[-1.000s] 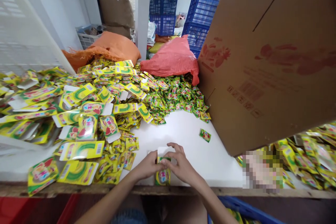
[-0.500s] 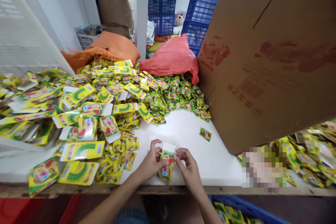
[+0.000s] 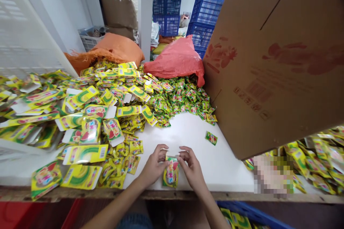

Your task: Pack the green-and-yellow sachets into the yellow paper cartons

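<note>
Both hands are holding one small yellow-and-green carton (image 3: 171,172) upright at the near edge of the white counter (image 3: 188,139). The left hand (image 3: 153,166) is gripping its left side, fingers (image 3: 161,149) curled round the top corner; the right hand (image 3: 192,169) is gripping its right side, fingers (image 3: 185,150) bent over the white flap (image 3: 172,154) at the top. Each hand is closing on the carton, which is sitting between the two sets of fingers. Just left of the left fingers, loose sachets (image 3: 131,150) and flat cartons (image 3: 86,152) are lying in a heap. Beyond the right fingers, a single sachet (image 3: 211,137) is lying alone, and a large cardboard box (image 3: 268,61) is leaning further right.
</note>
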